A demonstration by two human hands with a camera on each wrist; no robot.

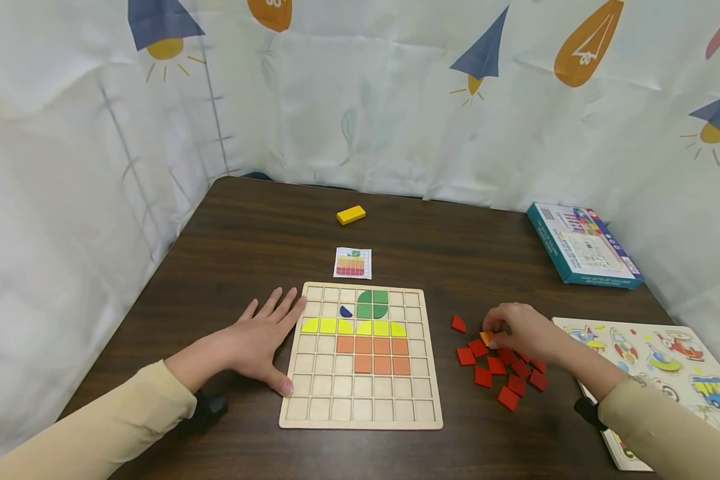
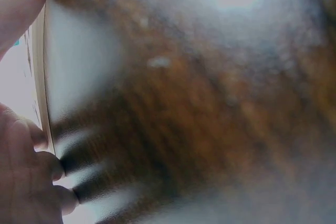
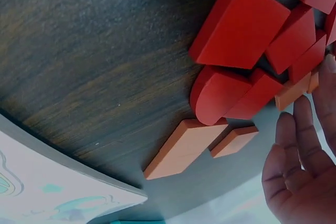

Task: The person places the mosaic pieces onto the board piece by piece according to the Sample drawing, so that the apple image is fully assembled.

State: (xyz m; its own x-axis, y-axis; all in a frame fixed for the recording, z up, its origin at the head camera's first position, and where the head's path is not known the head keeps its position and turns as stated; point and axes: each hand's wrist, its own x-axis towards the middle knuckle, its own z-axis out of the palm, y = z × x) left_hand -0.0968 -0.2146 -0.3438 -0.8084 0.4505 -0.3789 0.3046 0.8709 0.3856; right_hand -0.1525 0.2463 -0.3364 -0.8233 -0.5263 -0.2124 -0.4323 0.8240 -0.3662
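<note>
A wooden grid board [image 1: 360, 400] lies in the middle of the dark table [image 1: 246, 233], holding green, yellow and orange tiles and one small blue piece [image 1: 346, 311]. My left hand [image 1: 270, 333] rests flat and spread on the table, with its fingers and thumb against the board's left edge. The left wrist view is blurred and shows only those fingers [image 2: 31, 182] beside the board edge [image 2: 39, 77]. My right hand [image 1: 495, 330] is curled over a pile of red tiles [image 1: 504, 377] and pinches an orange tile [image 1: 487, 338]. Red tiles [image 3: 239, 24] and orange tiles [image 3: 184, 148] lie by the fingers [image 3: 299, 182].
A small pattern card [image 1: 353, 263] lies just beyond the board, and a yellow block [image 1: 351, 215] farther back. A teal box [image 1: 582, 243] sits at the back right. A vehicle puzzle board [image 1: 666, 373] lies under my right forearm. Printed curtains enclose the table.
</note>
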